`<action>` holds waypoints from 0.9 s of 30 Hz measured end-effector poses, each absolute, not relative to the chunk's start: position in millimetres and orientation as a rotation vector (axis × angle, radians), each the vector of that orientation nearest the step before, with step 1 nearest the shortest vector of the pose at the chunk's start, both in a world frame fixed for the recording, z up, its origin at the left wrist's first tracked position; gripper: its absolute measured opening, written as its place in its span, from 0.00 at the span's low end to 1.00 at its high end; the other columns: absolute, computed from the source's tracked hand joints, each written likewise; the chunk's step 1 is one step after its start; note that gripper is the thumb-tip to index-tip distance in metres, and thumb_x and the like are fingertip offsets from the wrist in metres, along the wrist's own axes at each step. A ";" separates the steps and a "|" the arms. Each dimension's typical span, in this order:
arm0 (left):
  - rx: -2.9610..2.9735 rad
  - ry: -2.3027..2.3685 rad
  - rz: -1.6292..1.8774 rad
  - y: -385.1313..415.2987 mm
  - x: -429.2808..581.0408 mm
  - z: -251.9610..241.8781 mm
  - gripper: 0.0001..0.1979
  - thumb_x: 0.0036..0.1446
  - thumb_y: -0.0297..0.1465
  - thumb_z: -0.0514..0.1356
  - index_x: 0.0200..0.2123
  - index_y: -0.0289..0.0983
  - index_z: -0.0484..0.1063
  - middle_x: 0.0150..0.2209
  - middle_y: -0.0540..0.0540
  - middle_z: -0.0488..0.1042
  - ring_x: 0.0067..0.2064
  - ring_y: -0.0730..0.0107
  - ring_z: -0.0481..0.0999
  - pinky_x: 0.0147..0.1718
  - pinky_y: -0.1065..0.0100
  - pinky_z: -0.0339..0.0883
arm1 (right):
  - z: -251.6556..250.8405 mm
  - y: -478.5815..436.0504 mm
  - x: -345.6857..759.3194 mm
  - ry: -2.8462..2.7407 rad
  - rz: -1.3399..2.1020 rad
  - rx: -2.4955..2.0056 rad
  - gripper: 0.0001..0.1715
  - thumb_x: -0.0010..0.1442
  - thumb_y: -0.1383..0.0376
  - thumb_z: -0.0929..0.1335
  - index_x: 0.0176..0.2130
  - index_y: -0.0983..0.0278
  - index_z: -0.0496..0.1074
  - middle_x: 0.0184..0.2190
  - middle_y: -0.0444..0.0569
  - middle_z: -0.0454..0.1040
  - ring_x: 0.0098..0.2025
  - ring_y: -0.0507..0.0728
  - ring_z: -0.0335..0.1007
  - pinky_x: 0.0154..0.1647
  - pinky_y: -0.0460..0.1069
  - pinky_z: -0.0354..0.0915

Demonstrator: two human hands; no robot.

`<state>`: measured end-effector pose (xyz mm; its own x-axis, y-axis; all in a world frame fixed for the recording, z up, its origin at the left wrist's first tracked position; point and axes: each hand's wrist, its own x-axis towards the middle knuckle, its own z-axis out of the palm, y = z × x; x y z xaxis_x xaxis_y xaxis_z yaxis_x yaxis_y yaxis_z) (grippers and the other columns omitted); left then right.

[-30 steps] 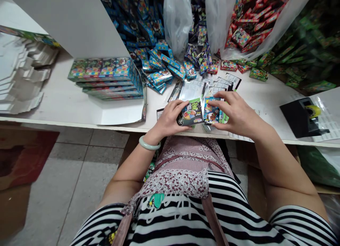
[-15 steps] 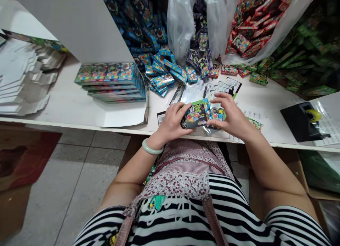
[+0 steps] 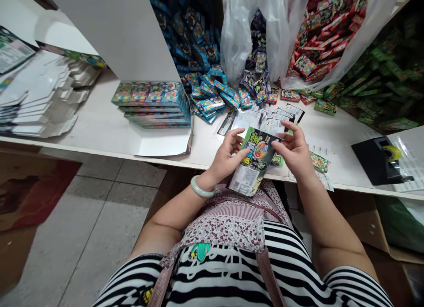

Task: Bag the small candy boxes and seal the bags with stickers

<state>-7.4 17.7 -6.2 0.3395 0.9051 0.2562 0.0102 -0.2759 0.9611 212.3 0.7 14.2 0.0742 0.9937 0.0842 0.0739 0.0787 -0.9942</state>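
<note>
A black and green printed card (image 3: pixel 260 149) with a pale text panel at its lower end is tilted between my hands, over the table's front edge. My left hand (image 3: pixel 230 159) grips its left edge, thumb on the printed face. At the card's upper right edge, my right hand (image 3: pixel 293 149) pinches with thumb and fingers. Whatever lies behind the card is hidden. Beyond it, flat printed cards (image 3: pixel 248 119) with pale faces lie overlapping on the table. Under the right hand, part of another green printed piece (image 3: pixel 277 161) shows.
Small blue boxes (image 3: pixel 212 104), purple boxes (image 3: pixel 261 91) and red boxes (image 3: pixel 331 46) spill from heaps at the back. Green boxes (image 3: pixel 391 73) fill the right side. A display carton (image 3: pixel 149 91) holds stacked packs on the left, beside folded cartons (image 3: pixel 43 95). A tape dispenser (image 3: pixel 376 159) stands right.
The printed card has turned from a level, folded-looking position to a steep tilt, its long face now showing. My right hand has moved from beside it to gripping its edge. The view has shifted slightly.
</note>
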 end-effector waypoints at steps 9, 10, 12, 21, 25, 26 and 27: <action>1.418 0.786 0.969 -12.4 -5.8 -45.0 0.35 0.63 0.35 0.63 0.70 0.48 0.55 0.52 0.44 0.74 0.51 0.65 0.76 0.50 0.64 0.74 | -32.8 -33.8 186.2 -1.013 0.815 -1.323 0.17 0.55 0.56 0.74 0.44 0.56 0.72 0.35 0.44 0.75 0.31 0.53 0.69 0.35 0.50 0.68; 1.411 0.798 0.984 -11.6 -7.0 -46.7 0.34 0.63 0.36 0.63 0.70 0.48 0.55 0.52 0.44 0.74 0.51 0.64 0.76 0.51 0.63 0.73 | -33.5 -34.3 185.4 -1.032 0.803 -1.327 0.15 0.56 0.56 0.73 0.43 0.57 0.73 0.34 0.44 0.75 0.32 0.53 0.69 0.36 0.50 0.68; 1.404 0.804 0.998 -8.1 -8.0 -49.7 0.33 0.63 0.36 0.62 0.69 0.47 0.56 0.53 0.44 0.74 0.52 0.64 0.76 0.52 0.62 0.73 | -34.1 -32.4 187.4 -1.089 0.800 -1.342 0.12 0.59 0.56 0.72 0.42 0.58 0.74 0.34 0.45 0.75 0.32 0.54 0.69 0.36 0.51 0.68; 1.391 0.920 1.110 15.8 2.3 -35.4 0.09 0.62 0.38 0.63 0.40 0.38 0.73 0.45 0.44 0.78 0.46 0.68 0.77 0.47 0.66 0.73 | -27.5 -12.1 213.9 -1.206 1.161 -1.317 0.15 0.56 0.52 0.74 0.32 0.60 0.72 0.40 0.48 0.78 0.38 0.55 0.72 0.36 0.50 0.67; 1.325 0.884 1.157 21.7 9.1 -25.5 0.08 0.61 0.36 0.65 0.40 0.38 0.73 0.41 0.45 0.80 0.44 0.70 0.79 0.45 0.66 0.74 | -19.8 -11.0 210.8 -1.080 1.211 -1.249 0.19 0.52 0.57 0.76 0.42 0.57 0.71 0.38 0.45 0.77 0.36 0.53 0.72 0.32 0.48 0.68; 1.306 0.876 1.150 22.3 9.5 -24.7 0.11 0.60 0.36 0.65 0.44 0.39 0.73 0.40 0.46 0.80 0.42 0.70 0.80 0.44 0.67 0.74 | -19.0 -11.9 209.9 -1.079 1.205 -1.256 0.20 0.52 0.57 0.76 0.43 0.57 0.71 0.37 0.45 0.76 0.36 0.53 0.72 0.31 0.48 0.68; 1.297 0.877 1.136 22.6 9.4 -24.3 0.13 0.59 0.37 0.66 0.46 0.40 0.73 0.40 0.46 0.81 0.42 0.70 0.80 0.43 0.67 0.74 | -18.6 -13.1 209.3 -1.092 1.193 -1.268 0.19 0.52 0.56 0.75 0.42 0.58 0.72 0.37 0.45 0.76 0.37 0.53 0.71 0.31 0.48 0.68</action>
<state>9.4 22.6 -24.3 0.2538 0.9610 0.1097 -0.1367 -0.0766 0.9876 209.3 -13.1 -18.6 0.0918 0.9943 -0.0549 -0.0330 -0.0521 -0.9981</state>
